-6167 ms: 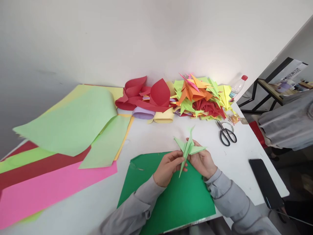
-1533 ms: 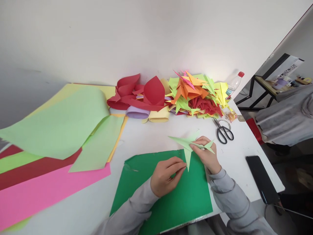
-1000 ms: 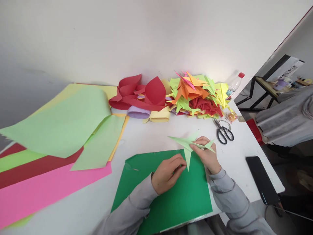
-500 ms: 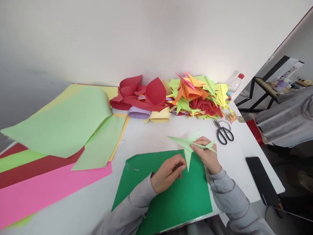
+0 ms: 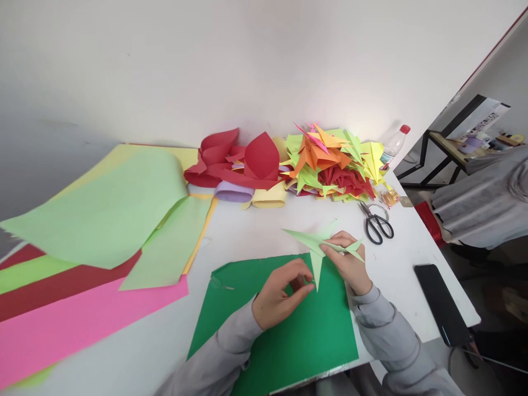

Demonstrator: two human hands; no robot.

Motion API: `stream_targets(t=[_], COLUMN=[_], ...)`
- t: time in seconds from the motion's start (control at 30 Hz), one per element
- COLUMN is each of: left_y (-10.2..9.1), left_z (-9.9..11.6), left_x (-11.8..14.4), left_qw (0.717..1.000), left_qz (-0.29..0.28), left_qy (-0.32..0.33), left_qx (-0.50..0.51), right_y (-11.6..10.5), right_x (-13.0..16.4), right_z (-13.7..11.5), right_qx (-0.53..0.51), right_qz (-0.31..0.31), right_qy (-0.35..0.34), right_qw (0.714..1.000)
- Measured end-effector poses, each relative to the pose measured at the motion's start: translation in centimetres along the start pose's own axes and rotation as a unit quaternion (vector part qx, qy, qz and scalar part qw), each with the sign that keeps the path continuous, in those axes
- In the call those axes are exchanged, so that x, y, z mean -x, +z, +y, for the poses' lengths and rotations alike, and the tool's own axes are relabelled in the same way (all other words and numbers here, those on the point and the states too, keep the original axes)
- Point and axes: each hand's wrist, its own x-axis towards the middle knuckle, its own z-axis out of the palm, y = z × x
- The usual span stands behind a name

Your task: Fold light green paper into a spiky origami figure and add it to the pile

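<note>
A pale green folded-paper crane (image 5: 315, 245) is held above the far edge of a green board (image 5: 305, 335). My right hand (image 5: 348, 264) grips it near its middle between thumb and fingers. One pointed wing hangs down toward me. Just left of that wing's tip is my left hand (image 5: 282, 294), its thumb and index finger a little apart and the other fingers curled. No paper shows in its grasp, and I cannot tell whether a fingertip touches the wing.
Colored paper sheets (image 5: 94, 209) spread across the left of the white table. Along the wall lie red curled papers (image 5: 262, 159) and a heap of folded cranes (image 5: 325, 159). Scissors (image 5: 376, 224), a bottle (image 5: 394, 147) and a black phone (image 5: 442, 302) are on the right. Someone in grey (image 5: 482, 203) is beyond.
My left thumb and index finger have parted slightly beside the hanging wing. My right hand and the crane have stayed almost in place.
</note>
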Motion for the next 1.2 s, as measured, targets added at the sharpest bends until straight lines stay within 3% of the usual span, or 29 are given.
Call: stream_targets(t=[0.43,0.73,0.87,0.97,1.03,1.13,1.2], left_y=[-0.45,-0.28,-0.36,-0.53,-0.61,-0.64,-0.62], left_z=[0.25,0.08,0.19,0.21,0.01,-0.39,-0.47], left_x=[-0.14,-0.14,-0.24,-0.32,-0.4,-0.71,-0.97], left_qw=[0.998,0.997,0.997,0.995,0.983,0.932,0.893], left_qz=[-0.027,-0.043,-0.031,0.013,0.091,0.209,0.229], left_qy=[0.044,-0.056,-0.058,-0.075,-0.119,-0.208,-0.249], left_qx=[-0.027,0.038,0.05,0.064,0.101,0.21,0.295], right_y=[0.09,0.2,0.19,0.24,0.36,0.67,0.91], right_x=[0.0,0.12,0.09,0.16,0.29,0.56,0.74], right_z=[0.13,0.05,0.12,0.09,0.06,-0.05,-0.18], right_qx=[-0.002,0.0,-0.005,-0.018,-0.033,-0.064,-0.09], right_qz=[-0.002,-0.008,-0.002,-0.006,-0.02,-0.046,-0.07], right_qy=[0.001,-0.008,-0.005,-0.002,0.008,0.042,0.062], right_qw=[1.0,1.0,1.0,1.0,0.999,0.996,0.992])
